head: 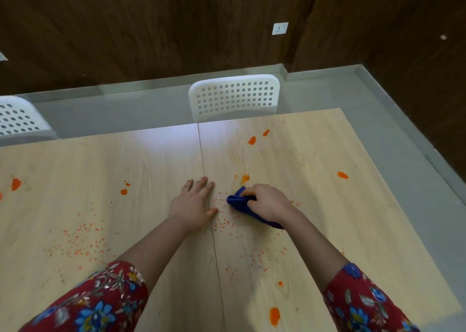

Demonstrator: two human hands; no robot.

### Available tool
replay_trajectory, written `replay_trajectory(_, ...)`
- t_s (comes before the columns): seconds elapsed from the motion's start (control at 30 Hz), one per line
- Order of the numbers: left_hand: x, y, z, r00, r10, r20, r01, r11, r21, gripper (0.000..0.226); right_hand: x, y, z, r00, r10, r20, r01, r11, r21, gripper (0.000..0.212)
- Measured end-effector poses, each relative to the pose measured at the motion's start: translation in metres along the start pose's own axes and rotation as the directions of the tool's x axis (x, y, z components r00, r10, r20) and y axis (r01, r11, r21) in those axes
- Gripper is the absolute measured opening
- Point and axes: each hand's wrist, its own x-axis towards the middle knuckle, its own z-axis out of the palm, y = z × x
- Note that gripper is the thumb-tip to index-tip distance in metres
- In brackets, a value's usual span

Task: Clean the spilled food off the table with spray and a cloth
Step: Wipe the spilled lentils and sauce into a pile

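Currently the right hand (267, 201) is gripping a blue cloth (238, 203), fingers curled round the bunched fabric, and is pressing it onto the table (327, 160), just right of the seam (201, 160) between the two light wood panels. One end of the cloth is trailing out under the wrist toward the person.

The left hand (193, 203) is lying flat on the table, palm down, fingers straight and slightly spread, holding nothing. Its thumb and forefinger are reaching over the seam, near the cloth but apart from it.

The spilled food is showing in two forms. Fine orange grains (222, 222) are lying scattered between the two hands and on toward the person, with a second patch to the left of the left forearm. Larger orange blobs (252, 140) are sitting well apart across the top: a pair near the far edge, one just beyond the cloth, one toward the right edge, one close to the near edge, and several on the left panel.

Red floral sleeves (100, 299) are covering both arms from mid-forearm up. Two white perforated chairs (234, 96) are standing at the far side of the table. A white wall socket (280, 28) is sitting in the dark wood panelling behind.
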Motion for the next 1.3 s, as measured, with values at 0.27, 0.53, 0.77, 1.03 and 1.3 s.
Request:
replay_trajectory(0.27,0.0,0.001,0.0,1.0,-0.012,0.012,0.011,1.0,0.013,0.083,0.04,0.033,-0.026,0.913,0.25,-0.321,-0.213,0.966,0.147,0.044)
replay_trajectory(0.53,0.0,0.0,-0.001,1.0,-0.005,0.017,0.005,1.0,-0.016,0.083,0.002,0.017,0.018,0.988,-0.111,-0.104,0.115,0.993,0.036,0.041)
replay_trajectory(0.77,0.001,-0.002,0.001,1.0,-0.007,0.025,0.007,1.0,-0.006,0.082,-0.021,0.112,-0.009,0.76,0.367,-0.537,-0.27,0.929,0.254,0.041)
replay_trajectory(1.03,-0.033,-0.017,0.022,0.998,0.054,0.016,-0.052,0.989,-0.139,0.086,-0.029,0.113,0.038,0.723,0.394,-0.567,-0.276,0.918,0.285,0.042)
replay_trajectory(1.3,-0.052,-0.014,0.023,0.999,-0.048,0.017,0.051,0.977,-0.206,0.095,-0.012,0.048,0.059,0.738,0.233,-0.633,-0.003,0.939,0.343,0.039)
